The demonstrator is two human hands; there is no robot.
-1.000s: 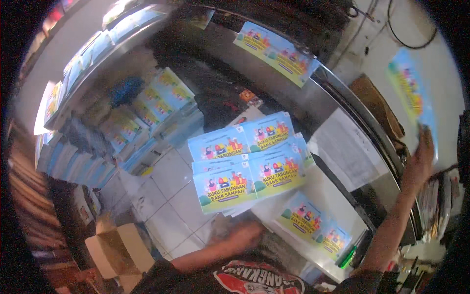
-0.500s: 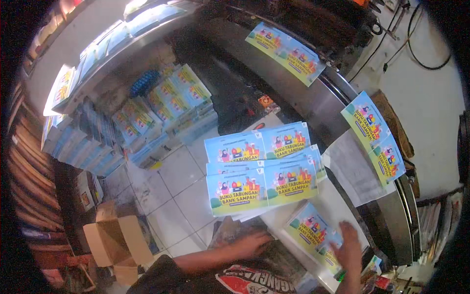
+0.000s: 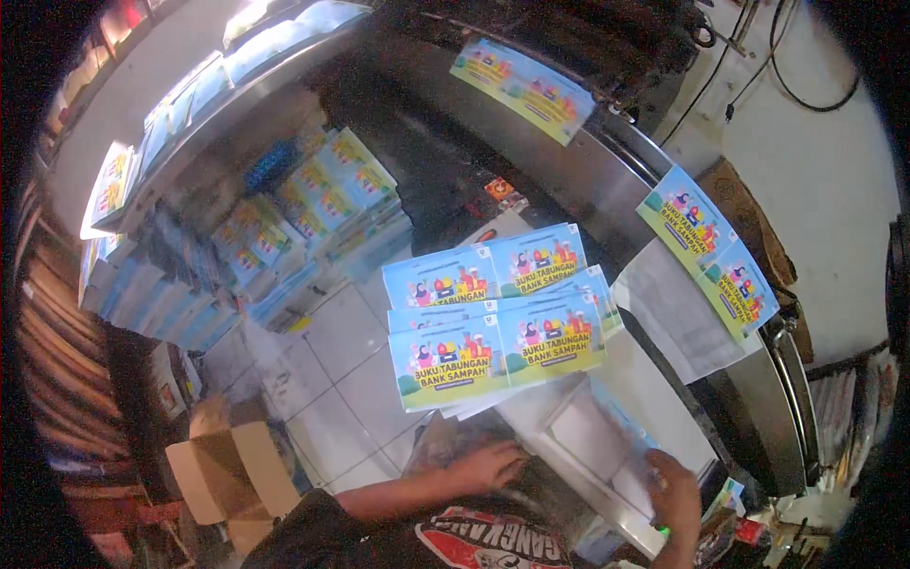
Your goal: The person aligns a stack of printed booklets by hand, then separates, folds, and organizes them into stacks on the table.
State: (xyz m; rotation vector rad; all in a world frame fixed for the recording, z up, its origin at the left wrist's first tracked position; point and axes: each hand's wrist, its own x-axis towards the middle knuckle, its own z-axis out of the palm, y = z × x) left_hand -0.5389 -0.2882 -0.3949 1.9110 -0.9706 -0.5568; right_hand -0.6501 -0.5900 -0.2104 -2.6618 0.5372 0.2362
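Note:
At the lower right, my right hand (image 3: 671,486) is closed at the edge of a printed cover sheet (image 3: 621,417), which is tilted up and blurred. Beneath it show pale blank pages (image 3: 583,438) on a light board. My left hand (image 3: 488,467) hovers over my lap with bent fingers, apart and holding nothing. Just ahead of both hands lies an overlapping pile of blue-and-yellow printed booklet covers (image 3: 498,353), two pictures to a sheet.
Stacks of printed sheets (image 3: 322,213) stand on the tiled floor at left, near an open cardboard box (image 3: 232,474). On the curved metal machine edge lie one printed sheet (image 3: 521,90) and another (image 3: 706,251) beside a grey sheet (image 3: 678,313). Cables (image 3: 815,100) hang at upper right.
The printed sheet under my right hand has turned up, so pale pages show where its picture was. My left fingers have bent a little more. The whole view has shifted slightly.

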